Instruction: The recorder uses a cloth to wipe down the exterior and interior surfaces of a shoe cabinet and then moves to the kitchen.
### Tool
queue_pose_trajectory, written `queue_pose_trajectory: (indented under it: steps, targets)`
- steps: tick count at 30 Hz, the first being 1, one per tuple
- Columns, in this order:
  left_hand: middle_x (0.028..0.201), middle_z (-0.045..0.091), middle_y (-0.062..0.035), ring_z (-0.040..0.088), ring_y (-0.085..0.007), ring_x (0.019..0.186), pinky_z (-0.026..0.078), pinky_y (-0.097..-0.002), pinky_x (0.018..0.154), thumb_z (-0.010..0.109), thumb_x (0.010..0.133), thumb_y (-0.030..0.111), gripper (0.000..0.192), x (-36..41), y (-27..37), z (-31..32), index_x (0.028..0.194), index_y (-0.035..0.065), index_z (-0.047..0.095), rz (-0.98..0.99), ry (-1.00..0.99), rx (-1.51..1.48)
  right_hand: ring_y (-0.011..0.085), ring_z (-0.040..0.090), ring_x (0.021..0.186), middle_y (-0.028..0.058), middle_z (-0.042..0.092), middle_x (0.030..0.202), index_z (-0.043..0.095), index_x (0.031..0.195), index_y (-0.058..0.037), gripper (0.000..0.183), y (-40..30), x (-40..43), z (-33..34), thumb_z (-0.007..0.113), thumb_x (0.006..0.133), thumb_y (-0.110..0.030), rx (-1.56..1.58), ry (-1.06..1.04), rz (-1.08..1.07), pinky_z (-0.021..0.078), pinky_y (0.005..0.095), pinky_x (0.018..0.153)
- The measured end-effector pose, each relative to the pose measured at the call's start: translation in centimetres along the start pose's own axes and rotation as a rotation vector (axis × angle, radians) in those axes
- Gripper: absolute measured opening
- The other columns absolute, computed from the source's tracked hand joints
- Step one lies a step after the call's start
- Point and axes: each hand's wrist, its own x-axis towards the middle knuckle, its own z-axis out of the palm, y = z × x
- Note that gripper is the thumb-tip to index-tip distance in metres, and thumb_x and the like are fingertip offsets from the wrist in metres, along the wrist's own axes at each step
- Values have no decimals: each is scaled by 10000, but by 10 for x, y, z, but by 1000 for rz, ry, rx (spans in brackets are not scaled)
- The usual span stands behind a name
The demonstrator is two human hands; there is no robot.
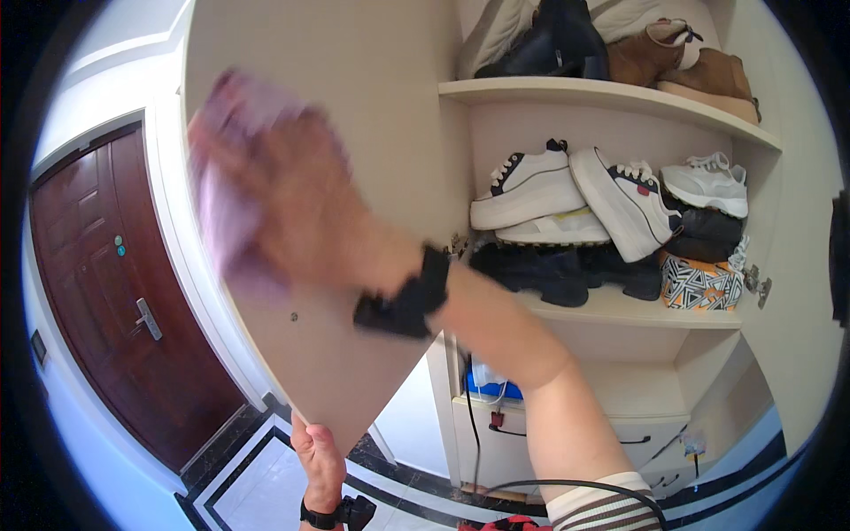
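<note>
A pinkish-purple cloth (232, 219) lies pressed under my right hand (302, 192) against the inner face of a beige cabinet door (372, 133). Motion blurs both the hand and the cloth. Around my right wrist is a black strap with a small device (398, 312). Lower down, my left hand (319, 455) grips the bottom corner of the same door, its thumb on the inner face. That wrist also carries a black strapped device (339, 512). The door stands swung open to the left of the shoe cabinet.
White sneakers (531, 189), black shoes (538, 269) and a patterned orange shoe (704, 284) fill the middle shelf. Boots (551, 46) stand above. Below are drawers (591, 428) with black handles. A black cable (571, 483) crosses my right sleeve. Leftward is a dark red door (126, 279).
</note>
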Motion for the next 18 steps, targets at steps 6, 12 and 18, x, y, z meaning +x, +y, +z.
queue_pose_trajectory:
  steps: [6,12,18]
  targets:
    - [1166,602,-65,543,-152,1077,428,-321,944,513,945,596,709,-1,1,2,1292,-22,492,6,-24,-41,415,384,1301,228,395,1427,322,1465,-64,594,174,-2,1,489,904,-163,-250,179,142,291,492,1107]
    - [1195,596,-81,540,-163,1102,425,-327,960,534,956,550,700,-1,-1,1,1322,-44,474,28,-41,-46,388,305,1379,222,332,1476,286,1477,-8,552,118,-92,26,412,966,-176,-62,224,758,224,441,1163]
    - [1190,601,-100,554,-172,1087,435,-325,945,532,966,525,691,-2,-2,-2,1326,-62,464,18,-40,-49,432,235,1417,232,197,1559,329,1500,-67,714,3,3,-4,503,808,-52,14,-64,141,186,467,1169]
